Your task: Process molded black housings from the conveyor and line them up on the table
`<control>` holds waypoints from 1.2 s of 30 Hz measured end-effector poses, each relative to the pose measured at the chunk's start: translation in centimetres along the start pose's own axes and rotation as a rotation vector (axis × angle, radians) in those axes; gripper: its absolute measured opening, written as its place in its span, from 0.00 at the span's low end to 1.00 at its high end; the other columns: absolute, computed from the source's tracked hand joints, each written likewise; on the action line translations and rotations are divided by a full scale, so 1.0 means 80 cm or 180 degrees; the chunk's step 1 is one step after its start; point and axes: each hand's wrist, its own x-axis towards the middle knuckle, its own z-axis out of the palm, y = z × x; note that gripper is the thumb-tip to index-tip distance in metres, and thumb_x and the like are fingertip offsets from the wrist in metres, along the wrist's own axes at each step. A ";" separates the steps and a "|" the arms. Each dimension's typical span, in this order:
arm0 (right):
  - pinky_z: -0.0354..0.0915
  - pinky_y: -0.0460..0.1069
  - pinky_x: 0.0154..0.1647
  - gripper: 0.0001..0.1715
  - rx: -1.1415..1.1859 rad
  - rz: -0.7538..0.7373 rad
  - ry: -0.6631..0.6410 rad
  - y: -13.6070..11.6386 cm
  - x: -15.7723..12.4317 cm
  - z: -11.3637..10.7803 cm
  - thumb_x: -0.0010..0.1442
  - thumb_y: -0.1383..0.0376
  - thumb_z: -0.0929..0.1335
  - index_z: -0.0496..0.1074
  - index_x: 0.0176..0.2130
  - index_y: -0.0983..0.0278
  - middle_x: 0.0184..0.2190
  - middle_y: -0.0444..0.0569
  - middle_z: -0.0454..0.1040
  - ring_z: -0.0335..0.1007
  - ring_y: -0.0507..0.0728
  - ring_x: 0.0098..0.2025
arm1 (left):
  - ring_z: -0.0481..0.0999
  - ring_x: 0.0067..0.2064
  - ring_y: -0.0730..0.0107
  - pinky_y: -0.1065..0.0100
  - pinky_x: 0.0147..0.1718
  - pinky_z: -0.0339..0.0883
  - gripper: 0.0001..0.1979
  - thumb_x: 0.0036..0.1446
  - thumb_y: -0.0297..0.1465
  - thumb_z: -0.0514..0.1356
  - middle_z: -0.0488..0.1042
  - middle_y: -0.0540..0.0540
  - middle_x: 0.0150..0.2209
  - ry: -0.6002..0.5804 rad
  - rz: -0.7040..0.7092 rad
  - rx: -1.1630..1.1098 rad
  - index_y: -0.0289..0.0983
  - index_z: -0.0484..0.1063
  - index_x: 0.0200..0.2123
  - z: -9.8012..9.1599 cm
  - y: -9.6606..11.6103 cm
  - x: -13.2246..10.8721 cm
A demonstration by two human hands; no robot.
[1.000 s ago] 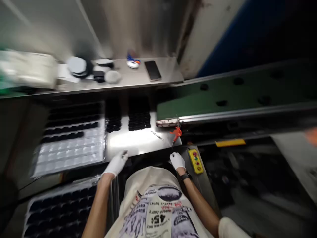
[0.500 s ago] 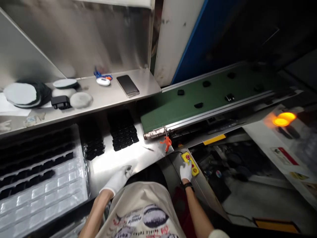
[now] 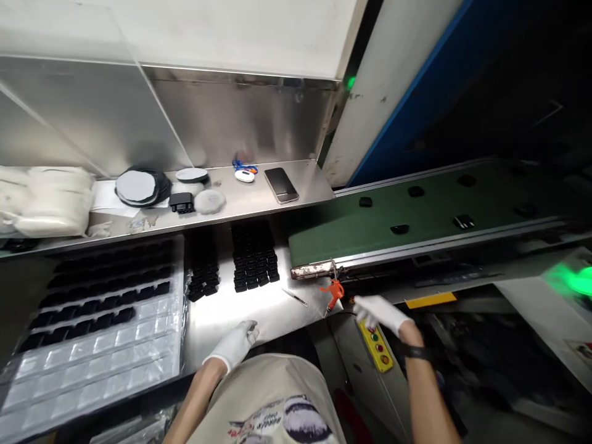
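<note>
My left hand (image 3: 234, 344), in a white glove, rests at the front edge of the metal table with its fingers loosely bent and apart. No held thing shows in it. My right hand (image 3: 382, 312), also gloved, is over the upper end of a yellow control box (image 3: 380, 351) with coloured buttons. Its fingers stretch to the left, slightly blurred, and nothing shows in them. Just left of them hangs an orange air blow gun (image 3: 333, 292). A thin pen-like tool (image 3: 295, 297) lies on the table between my hands.
Black parts stand in rows (image 3: 255, 262) on the table and in a clear plastic tray (image 3: 102, 382) at left. A green conveyor belt (image 3: 333, 231) carries several black pieces. The shelf (image 3: 250, 200) holds a phone (image 3: 281, 185) and round pads (image 3: 135, 187). A green light (image 3: 580, 280) glows at right.
My right hand has lifted off the control box buttons and moved up towards the blow gun. The lamp at right has turned from orange to green. The view has shifted left and up.
</note>
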 end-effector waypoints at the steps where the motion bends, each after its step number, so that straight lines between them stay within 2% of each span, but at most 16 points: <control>1: 0.77 0.52 0.37 0.38 0.0076 -0.0233 0.0088 -0.026 0.018 -0.034 0.76 0.40 0.57 0.83 0.44 0.61 0.41 0.60 0.87 0.84 0.60 0.33 | 0.84 0.62 0.41 0.50 0.66 0.72 0.35 0.67 0.49 0.60 0.83 0.26 0.61 0.0021 -0.0024 -0.0003 0.31 0.75 0.67 0.000 -0.001 -0.001; 3: 0.75 0.51 0.42 0.36 0.0048 -0.0556 0.0544 -0.083 0.065 -0.109 0.78 0.41 0.57 0.82 0.51 0.62 0.45 0.58 0.86 0.82 0.59 0.38 | 0.83 0.63 0.41 0.50 0.66 0.72 0.35 0.68 0.49 0.60 0.82 0.27 0.62 0.0043 -0.0047 -0.0012 0.31 0.75 0.68 0.002 0.004 -0.003; 5: 0.71 0.51 0.45 0.28 -0.0693 -0.0437 0.1758 -0.140 0.119 -0.180 0.78 0.48 0.63 0.84 0.49 0.63 0.47 0.59 0.85 0.81 0.59 0.43 | 0.83 0.63 0.40 0.49 0.66 0.72 0.35 0.70 0.49 0.58 0.82 0.26 0.62 0.0066 -0.0078 -0.0007 0.31 0.74 0.69 0.005 0.019 -0.008; 6: 0.69 0.52 0.48 0.25 -0.0821 -0.0327 0.2054 -0.165 0.144 -0.209 0.77 0.52 0.66 0.83 0.55 0.66 0.55 0.65 0.82 0.80 0.62 0.49 | 0.83 0.63 0.39 0.48 0.65 0.72 0.35 0.71 0.49 0.57 0.82 0.26 0.63 0.0091 -0.0095 -0.0012 0.31 0.73 0.70 0.006 0.029 -0.013; 8: 0.65 0.54 0.52 0.29 -0.0970 -0.0207 0.2278 -0.205 0.188 -0.248 0.76 0.57 0.69 0.76 0.67 0.72 0.66 0.75 0.72 0.77 0.63 0.56 | 0.83 0.64 0.38 0.47 0.65 0.71 0.34 0.72 0.48 0.56 0.81 0.25 0.63 0.0183 -0.0059 -0.0066 0.30 0.73 0.70 0.011 0.053 -0.025; 10: 0.60 0.55 0.52 0.33 -0.1045 -0.0222 0.2160 -0.227 0.220 -0.262 0.78 0.58 0.68 0.70 0.72 0.77 0.68 0.80 0.66 0.74 0.60 0.58 | 0.83 0.63 0.38 0.47 0.66 0.71 0.33 0.73 0.46 0.55 0.81 0.25 0.63 0.0299 0.0049 -0.0171 0.30 0.74 0.69 0.018 0.072 -0.038; 13: 0.55 0.58 0.50 0.34 -0.1210 -0.0422 0.1875 -0.235 0.256 -0.253 0.79 0.56 0.66 0.71 0.71 0.78 0.66 0.81 0.67 0.72 0.57 0.56 | 0.84 0.62 0.41 0.49 0.65 0.72 0.30 0.73 0.44 0.56 0.81 0.28 0.63 0.0441 0.0109 -0.0382 0.32 0.76 0.68 0.036 0.083 -0.050; 18: 0.54 0.59 0.48 0.33 -0.1900 -0.1027 0.1491 -0.214 0.322 -0.238 0.71 0.54 0.75 0.78 0.63 0.75 0.59 0.79 0.77 0.76 0.57 0.53 | 0.81 0.65 0.52 0.57 0.69 0.69 0.22 0.75 0.41 0.56 0.83 0.38 0.63 0.0784 0.0204 -0.0838 0.41 0.82 0.62 0.063 0.070 -0.050; 21: 0.58 0.62 0.46 0.34 -0.1945 -0.1026 0.1688 -0.194 0.317 -0.225 0.69 0.47 0.73 0.82 0.58 0.73 0.56 0.83 0.79 0.81 0.65 0.56 | 0.82 0.62 0.54 0.55 0.68 0.69 0.20 0.75 0.40 0.58 0.84 0.39 0.61 0.1256 0.0340 -0.1473 0.40 0.82 0.60 0.060 0.066 -0.050; 23: 0.63 0.65 0.46 0.38 -0.1610 -0.1338 0.2053 -0.180 0.263 -0.197 0.68 0.42 0.72 0.82 0.59 0.69 0.54 0.84 0.79 0.80 0.72 0.61 | 0.84 0.55 0.54 0.53 0.63 0.73 0.21 0.75 0.43 0.59 0.85 0.36 0.57 0.1392 0.0248 -0.2090 0.37 0.81 0.59 0.057 0.073 -0.053; 25: 0.69 0.69 0.52 0.38 -0.1056 -0.1927 0.2123 -0.172 0.171 -0.143 0.70 0.38 0.70 0.79 0.65 0.60 0.55 0.78 0.81 0.79 0.72 0.64 | 0.85 0.50 0.55 0.53 0.58 0.76 0.26 0.74 0.49 0.59 0.85 0.34 0.54 0.1137 0.0258 -0.2781 0.34 0.81 0.57 0.058 0.089 -0.056; 27: 0.72 0.68 0.64 0.32 -0.0505 -0.2744 0.1813 -0.172 0.070 -0.063 0.75 0.41 0.69 0.76 0.69 0.52 0.60 0.64 0.82 0.79 0.67 0.63 | 0.84 0.50 0.53 0.52 0.56 0.77 0.35 0.73 0.58 0.58 0.84 0.30 0.53 0.0381 0.0442 -0.3640 0.32 0.80 0.57 0.064 0.112 -0.057; 29: 0.72 0.66 0.71 0.28 -0.0258 -0.3721 0.0975 -0.177 -0.007 0.030 0.79 0.51 0.68 0.71 0.72 0.50 0.64 0.55 0.80 0.79 0.65 0.65 | 0.84 0.50 0.50 0.51 0.55 0.78 0.43 0.70 0.66 0.54 0.83 0.28 0.52 -0.0608 0.0547 -0.4534 0.30 0.79 0.58 0.073 0.134 -0.053; 31: 0.78 0.63 0.64 0.28 -0.0480 -0.4236 0.0203 -0.181 -0.045 0.117 0.78 0.62 0.67 0.71 0.73 0.50 0.60 0.52 0.83 0.82 0.65 0.60 | 0.83 0.48 0.54 0.54 0.50 0.80 0.43 0.69 0.67 0.53 0.83 0.32 0.49 -0.0976 0.0452 -0.5186 0.33 0.78 0.58 0.085 0.147 -0.046; 33: 0.78 0.66 0.65 0.31 -0.0612 -0.4229 0.0097 -0.177 -0.053 0.181 0.76 0.70 0.65 0.70 0.74 0.57 0.60 0.56 0.83 0.81 0.68 0.61 | 0.80 0.41 0.65 0.62 0.44 0.79 0.33 0.72 0.61 0.58 0.82 0.41 0.45 -0.0641 0.0177 -0.5510 0.37 0.77 0.56 0.099 0.146 -0.040; 36: 0.76 0.68 0.68 0.31 -0.0530 -0.4060 0.0091 -0.155 -0.052 0.235 0.77 0.69 0.64 0.69 0.75 0.61 0.64 0.60 0.80 0.80 0.68 0.64 | 0.75 0.34 0.73 0.69 0.39 0.77 0.25 0.73 0.55 0.62 0.79 0.47 0.39 -0.0278 -0.0229 -0.5427 0.39 0.78 0.50 0.120 0.121 -0.040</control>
